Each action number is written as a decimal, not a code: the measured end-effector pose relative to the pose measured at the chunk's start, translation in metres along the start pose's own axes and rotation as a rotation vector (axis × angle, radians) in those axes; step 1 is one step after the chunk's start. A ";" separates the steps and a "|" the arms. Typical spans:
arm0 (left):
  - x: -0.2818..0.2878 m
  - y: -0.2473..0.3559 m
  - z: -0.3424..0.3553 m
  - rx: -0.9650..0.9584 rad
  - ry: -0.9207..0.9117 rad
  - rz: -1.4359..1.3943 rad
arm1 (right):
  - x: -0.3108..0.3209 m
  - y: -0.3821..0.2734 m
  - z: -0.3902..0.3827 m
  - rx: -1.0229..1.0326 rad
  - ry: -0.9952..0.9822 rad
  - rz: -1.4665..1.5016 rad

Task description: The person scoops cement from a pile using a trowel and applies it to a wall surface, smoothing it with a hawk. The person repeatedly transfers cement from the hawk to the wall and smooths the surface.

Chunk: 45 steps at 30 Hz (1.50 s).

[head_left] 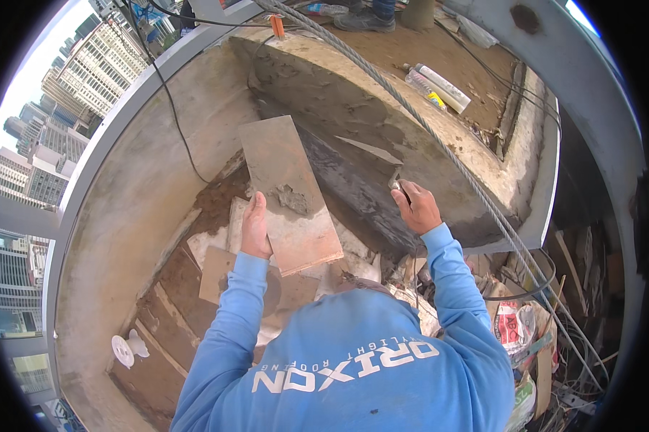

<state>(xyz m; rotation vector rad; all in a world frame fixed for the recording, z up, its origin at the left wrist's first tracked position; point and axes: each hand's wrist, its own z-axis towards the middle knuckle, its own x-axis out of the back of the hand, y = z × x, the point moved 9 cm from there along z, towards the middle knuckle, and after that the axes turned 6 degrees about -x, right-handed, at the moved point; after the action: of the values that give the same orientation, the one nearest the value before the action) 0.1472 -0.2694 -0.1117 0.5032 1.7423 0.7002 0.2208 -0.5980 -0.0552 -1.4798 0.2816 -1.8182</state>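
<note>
My left hand (254, 227) grips the edge of a flat rectangular board (285, 162), tilted in front of me. A lump of wet grey mortar (293, 200) sits on its lower half, and more grey smears its surface. My right hand (416, 209) is closed around the handle of a trowel (368, 150). Its long, narrow blade points up and left, close against the dark, freshly coated face of a low concrete wall (317, 93); whether it touches cannot be told.
A steel cable (411, 108) slants across, above the wall and past my right arm. Caulking tubes (439, 86) lie on the ledge beyond. Bags and debris (519, 324) pile up at right. A white spool (126, 351) is lower left. A black cord (173, 108) hangs left; railing bars border the drop.
</note>
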 end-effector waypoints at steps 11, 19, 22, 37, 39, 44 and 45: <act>-0.055 0.022 0.038 -0.061 -0.080 -0.009 | -0.009 -0.056 0.016 0.293 -0.303 -0.071; -0.051 0.035 -0.025 -0.296 -0.327 0.856 | -0.051 -0.031 0.046 0.230 0.103 -0.004; -0.005 0.045 -0.039 -0.268 -0.268 0.952 | -0.052 0.001 0.041 0.115 0.178 -0.025; 0.104 0.100 -0.103 -0.366 0.390 0.294 | -0.066 0.207 0.088 -0.634 -0.159 0.111; 0.108 0.096 -0.103 -0.353 0.398 0.291 | -0.062 0.199 0.082 -0.625 -0.095 0.202; 0.133 0.075 -0.116 -0.292 0.441 0.218 | -0.036 0.172 0.045 -0.468 0.221 -0.038; 0.129 0.072 -0.117 -0.296 0.439 0.228 | -0.032 0.169 0.040 -0.379 0.237 -0.047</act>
<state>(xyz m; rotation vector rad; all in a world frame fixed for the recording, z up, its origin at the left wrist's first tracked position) -0.0015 -0.1563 -0.1322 0.3621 1.9534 1.2859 0.3289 -0.6810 -0.1682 -1.5266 0.7490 -2.0625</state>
